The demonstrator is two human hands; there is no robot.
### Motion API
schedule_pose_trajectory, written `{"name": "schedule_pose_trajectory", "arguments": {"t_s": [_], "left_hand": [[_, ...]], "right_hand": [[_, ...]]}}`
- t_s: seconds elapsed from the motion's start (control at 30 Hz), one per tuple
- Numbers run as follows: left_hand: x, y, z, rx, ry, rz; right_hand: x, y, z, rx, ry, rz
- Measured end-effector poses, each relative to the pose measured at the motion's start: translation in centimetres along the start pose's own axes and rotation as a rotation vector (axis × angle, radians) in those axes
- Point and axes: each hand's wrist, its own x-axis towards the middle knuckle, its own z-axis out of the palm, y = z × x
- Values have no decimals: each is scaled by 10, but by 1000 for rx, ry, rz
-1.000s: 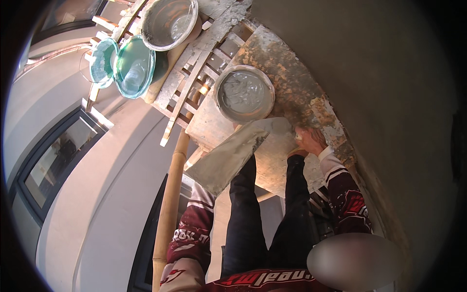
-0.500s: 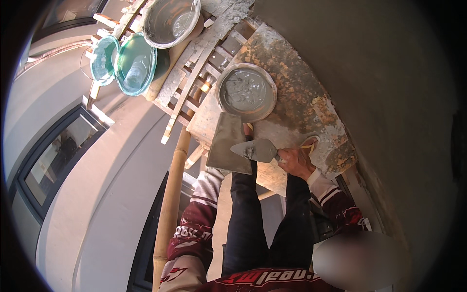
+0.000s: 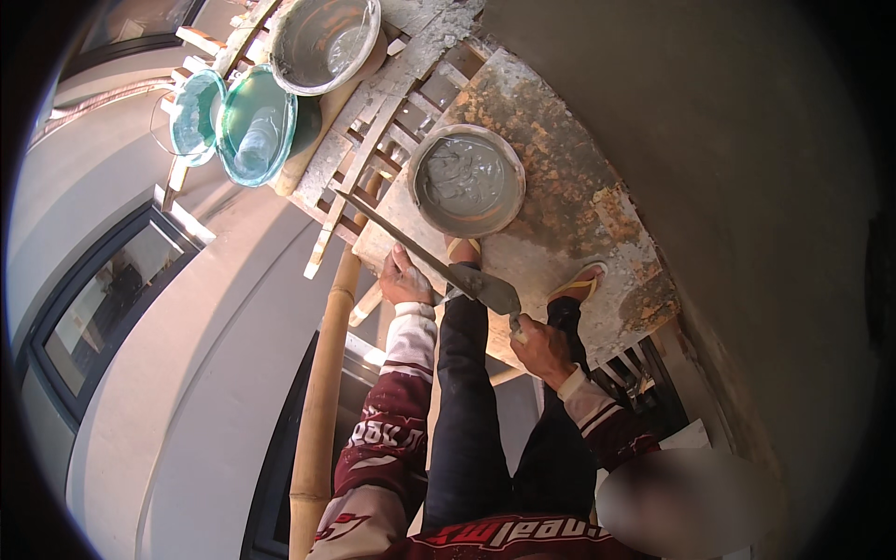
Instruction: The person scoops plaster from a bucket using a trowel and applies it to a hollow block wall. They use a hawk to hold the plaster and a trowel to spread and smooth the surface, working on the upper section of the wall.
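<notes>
My left hand [image 3: 403, 282] grips a flat rectangular plastering float [image 3: 403, 240], tilted so that mostly its thin edge shows. Its handle is largely hidden by the hand. In my right hand [image 3: 544, 351] is a pointed trowel [image 3: 495, 291], held by its handle. The grey-smeared trowel blade lies against or very close to the float's near end; I cannot tell whether they touch. Just beyond both tools stands a round tub [image 3: 467, 179] of wet grey mortar.
I stand in sandals on a stained board platform [image 3: 560, 140]. A slatted wooden walkway [image 3: 373, 154] carries a large mortar-coated tub [image 3: 322, 47] and two green buckets [image 3: 257, 126]. A bamboo pole [image 3: 322, 411] rises at left. A grey wall [image 3: 728, 187] borders the right.
The float has turned from lying flat to nearly edge-on, and my left hand now shows beside it. My right hand and trowel have moved slightly left and toward me.
</notes>
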Motion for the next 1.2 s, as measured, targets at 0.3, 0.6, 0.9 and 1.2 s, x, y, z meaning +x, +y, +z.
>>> {"name": "schedule_pose_trajectory", "arguments": {"t_s": [0.3, 0.6, 0.9, 1.2], "left_hand": [[7, 6, 6, 116, 25, 212], [0, 46, 6, -295, -137, -121], [-1, 26, 14, 23, 3, 266], [-12, 52, -3, 246, -150, 256]], "right_hand": [[8, -7, -14, 48, 109, 80], [-12, 26, -15, -89, 101, 20], [9, 16, 2, -199, 134, 25], [44, 9, -28, -226, 128, -69]]}}
